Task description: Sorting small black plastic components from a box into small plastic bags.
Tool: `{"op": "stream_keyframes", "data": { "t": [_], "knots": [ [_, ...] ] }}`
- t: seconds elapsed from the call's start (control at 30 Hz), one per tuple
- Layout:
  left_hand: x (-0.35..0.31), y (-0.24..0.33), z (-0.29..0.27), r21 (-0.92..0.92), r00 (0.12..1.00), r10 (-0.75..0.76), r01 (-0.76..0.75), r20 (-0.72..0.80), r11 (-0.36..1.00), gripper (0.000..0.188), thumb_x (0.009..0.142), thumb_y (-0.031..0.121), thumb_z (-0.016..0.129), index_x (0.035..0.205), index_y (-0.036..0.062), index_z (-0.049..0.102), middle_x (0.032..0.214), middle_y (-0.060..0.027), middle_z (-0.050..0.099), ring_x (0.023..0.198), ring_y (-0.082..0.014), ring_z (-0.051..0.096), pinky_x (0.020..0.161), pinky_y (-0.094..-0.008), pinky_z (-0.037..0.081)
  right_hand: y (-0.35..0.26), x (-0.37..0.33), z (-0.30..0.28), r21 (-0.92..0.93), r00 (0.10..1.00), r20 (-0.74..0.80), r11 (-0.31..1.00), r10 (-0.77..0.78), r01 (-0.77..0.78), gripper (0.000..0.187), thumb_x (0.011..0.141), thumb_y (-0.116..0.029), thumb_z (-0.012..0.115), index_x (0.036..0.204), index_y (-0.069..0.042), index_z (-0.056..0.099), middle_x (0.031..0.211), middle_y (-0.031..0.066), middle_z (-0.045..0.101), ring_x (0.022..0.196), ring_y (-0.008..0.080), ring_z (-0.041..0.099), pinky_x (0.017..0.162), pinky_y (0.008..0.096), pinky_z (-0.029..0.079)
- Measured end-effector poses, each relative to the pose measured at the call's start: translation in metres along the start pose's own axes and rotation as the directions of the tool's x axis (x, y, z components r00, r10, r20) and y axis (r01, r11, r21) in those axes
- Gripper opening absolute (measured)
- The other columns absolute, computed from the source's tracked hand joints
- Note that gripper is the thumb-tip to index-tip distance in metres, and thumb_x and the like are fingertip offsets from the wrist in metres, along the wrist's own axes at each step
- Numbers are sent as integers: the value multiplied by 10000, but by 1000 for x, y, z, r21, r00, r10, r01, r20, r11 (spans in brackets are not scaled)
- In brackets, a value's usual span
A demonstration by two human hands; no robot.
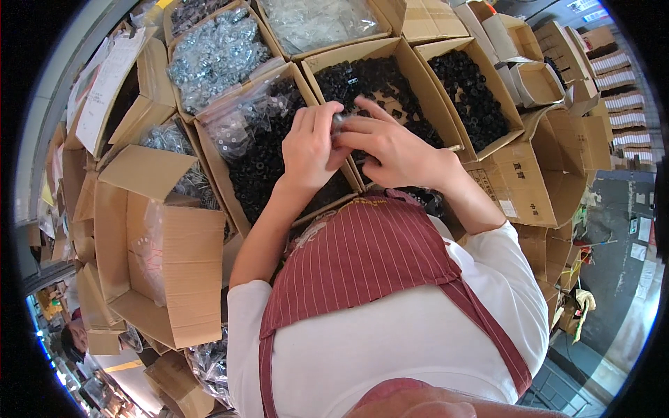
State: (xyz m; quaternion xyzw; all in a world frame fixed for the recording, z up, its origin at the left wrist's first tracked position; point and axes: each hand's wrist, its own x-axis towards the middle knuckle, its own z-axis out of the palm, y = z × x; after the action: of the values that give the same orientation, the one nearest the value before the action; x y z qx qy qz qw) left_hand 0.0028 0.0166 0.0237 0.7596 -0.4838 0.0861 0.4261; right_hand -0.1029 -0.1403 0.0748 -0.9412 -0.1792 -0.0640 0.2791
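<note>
My left hand and my right hand meet above the cardboard boxes, fingertips together. Between them shows a sliver of a small, greyish, shiny thing; the fingers cover most of it, so its kind is not clear. Below and left of my left hand, a carton holds many small black round parts and a clear bag of pale washers. Small black parts, some squarish, fill the carton just beyond my right hand.
Farther back stand cartons of silvery metal parts and clear plastic bags. Black round parts lie in a carton at the right. Open cardboard boxes flank me, one with flaps raised at the left. Another person is at the lower left.
</note>
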Motion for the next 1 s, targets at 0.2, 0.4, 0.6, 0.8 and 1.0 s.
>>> {"op": "stream_keyframes", "data": {
  "t": [0.2,0.4,0.6,0.8,1.0],
  "knots": [
    [19,3,-9,106,971,218,-207,-101,973,563,599,74,754,1131,47,575,1128,-132,593,1198,-376,533,966,-437,456,-11,-6,-24,-234,995,-48,969,-87,73,360,695,-16,581,1045,-58,655,1077,83,609,1251,274,545,1154,728,23],
    [6,1,4,-64,957,283,-279,63,958,462,593,32,706,1039,39,586,1042,-132,620,1176,-352,569,983,-449,462,-8,-8,-2,-136,990,104,985,-95,109,287,686,-64,630,970,-76,671,925,41,634,1140,245,587,1179,704,-41],
    [3,-4,6,-139,969,209,-191,130,972,392,638,44,720,1007,45,588,969,-134,625,1018,-354,605,882,-434,494,1,-2,-11,-23,980,178,996,-86,92,198,742,-55,637,919,-78,723,901,11,674,1041,211,647,1198,666,28],
    [-2,-26,4,-236,905,-358,408,229,882,240,802,57,770,973,22,606,890,-54,632,830,-136,618,770,-295,496,69,-2,-18,570,887,-85,752,453,-330,230,859,-50,587,1048,-52,718,955,63,724,873,133,672,878,334,516],
    [1,-26,10,-576,845,-407,535,348,618,326,842,24,742,1124,25,579,956,-38,636,923,-138,621,861,-313,509,189,-44,61,-94,727,369,802,578,-590,603,890,-394,673,1336,-22,513,1305,296,523,1217,431,529,1003,466,457]
  ]
}}
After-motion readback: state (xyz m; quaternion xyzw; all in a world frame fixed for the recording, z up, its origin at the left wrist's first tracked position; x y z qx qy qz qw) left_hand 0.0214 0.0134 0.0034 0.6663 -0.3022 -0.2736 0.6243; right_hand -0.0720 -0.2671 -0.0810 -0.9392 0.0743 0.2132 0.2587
